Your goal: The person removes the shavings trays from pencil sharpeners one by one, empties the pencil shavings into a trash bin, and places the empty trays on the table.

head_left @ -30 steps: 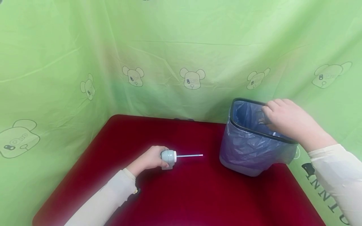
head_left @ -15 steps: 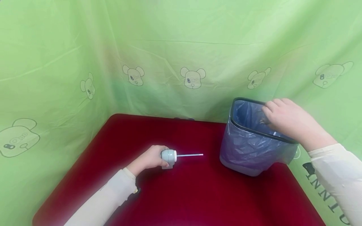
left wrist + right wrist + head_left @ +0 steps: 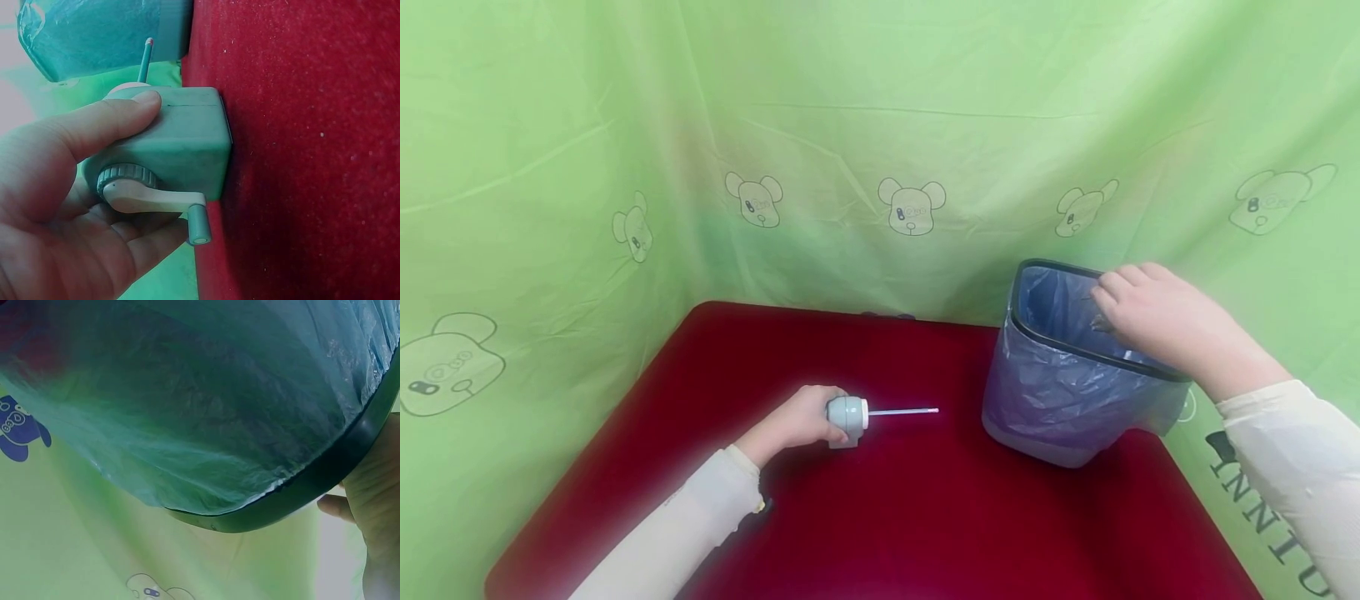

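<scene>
My left hand (image 3: 805, 415) grips a grey-green crank pencil sharpener (image 3: 847, 421) low at the red tabletop, thumb over its top. A pencil (image 3: 901, 412) sticks out of its white front ring, pointing right. In the left wrist view the crank handle (image 3: 156, 197) shows on its near side, untouched by the thumb. Over the mouth of the lined trash bin (image 3: 1045, 408) is my right hand (image 3: 1157, 312), fingers curled down around a small greyish object (image 3: 1101, 322). Most of that object is hidden, and I cannot tell what it is.
The bin stands at the table's right, with a thin bluish bag (image 3: 200, 412) folded over its dark rim (image 3: 262, 512). Green curtains (image 3: 820, 108) printed with bear heads enclose the back and sides of the red table (image 3: 880, 533).
My right hand shifts very slightly over the bin, its fingers staying curled. The left hand, the sharpener and the pencil hold still.
</scene>
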Demonstrator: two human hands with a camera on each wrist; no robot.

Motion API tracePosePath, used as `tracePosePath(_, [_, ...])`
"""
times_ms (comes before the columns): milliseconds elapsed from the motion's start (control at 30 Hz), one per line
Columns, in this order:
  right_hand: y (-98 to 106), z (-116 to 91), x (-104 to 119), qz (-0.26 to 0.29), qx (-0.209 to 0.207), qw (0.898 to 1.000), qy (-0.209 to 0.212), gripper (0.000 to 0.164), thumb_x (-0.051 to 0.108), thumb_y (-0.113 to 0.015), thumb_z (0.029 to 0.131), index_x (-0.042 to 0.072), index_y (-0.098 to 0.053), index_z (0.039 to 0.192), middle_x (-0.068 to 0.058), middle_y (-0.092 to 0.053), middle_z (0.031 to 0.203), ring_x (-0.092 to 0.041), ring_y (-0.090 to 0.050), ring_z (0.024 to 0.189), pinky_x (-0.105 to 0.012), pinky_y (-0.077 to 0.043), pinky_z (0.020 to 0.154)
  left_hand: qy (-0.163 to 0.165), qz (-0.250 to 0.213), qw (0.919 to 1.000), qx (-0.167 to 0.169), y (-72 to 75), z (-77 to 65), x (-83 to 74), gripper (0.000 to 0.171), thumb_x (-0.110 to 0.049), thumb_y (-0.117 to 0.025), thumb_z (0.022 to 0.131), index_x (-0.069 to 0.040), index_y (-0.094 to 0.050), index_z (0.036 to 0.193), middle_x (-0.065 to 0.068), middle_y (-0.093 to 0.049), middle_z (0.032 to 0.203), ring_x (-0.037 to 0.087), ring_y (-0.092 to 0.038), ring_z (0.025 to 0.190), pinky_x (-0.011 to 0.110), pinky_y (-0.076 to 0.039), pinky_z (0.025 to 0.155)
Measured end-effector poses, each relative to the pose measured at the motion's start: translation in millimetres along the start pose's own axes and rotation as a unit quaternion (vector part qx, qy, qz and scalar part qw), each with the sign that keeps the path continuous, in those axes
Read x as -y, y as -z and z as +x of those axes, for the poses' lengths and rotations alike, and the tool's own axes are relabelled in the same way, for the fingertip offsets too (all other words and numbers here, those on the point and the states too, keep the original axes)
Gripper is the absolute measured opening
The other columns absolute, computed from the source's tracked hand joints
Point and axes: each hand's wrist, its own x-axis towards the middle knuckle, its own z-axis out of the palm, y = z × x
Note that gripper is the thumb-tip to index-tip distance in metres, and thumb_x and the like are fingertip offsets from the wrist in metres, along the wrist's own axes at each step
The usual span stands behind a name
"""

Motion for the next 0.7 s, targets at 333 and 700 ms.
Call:
tracePosePath(333, [-4.2,1.6,0.6,0.000,-0.024,0.999,0.022,0.028,-0.002,-0.071,0.071,-0.005,-0.063,0.098,-0.020,-0.062,0.097,-0.041,-0.058,0.091,-0.055,-0.047,0.085,-0.005,0.005,1.0000,-0.001,-0.1,0.0,1.1,0.059,-0.021,-0.094,0.068,-0.009,-0.068,0.119,-0.002,-0.069,0.097,0.017,-0.063,0.085,0.039,-0.056,0.080])
tracePosePath(700, [2.3,5.3,-0.2,-0.024,0.015,0.999,0.036,0.035,-0.005,-0.075,0.074,-0.007,-0.065,0.107,-0.022,-0.063,0.106,-0.042,-0.058,0.099,-0.057,-0.047,0.090,0.001,0.002,1.0000,0.002,0.0,-0.2,-0.1,0.057,-0.022,-0.094,0.070,-0.010,-0.068,0.120,-0.002,-0.069,0.100,0.018,-0.063,0.086,0.038,-0.056,0.080])
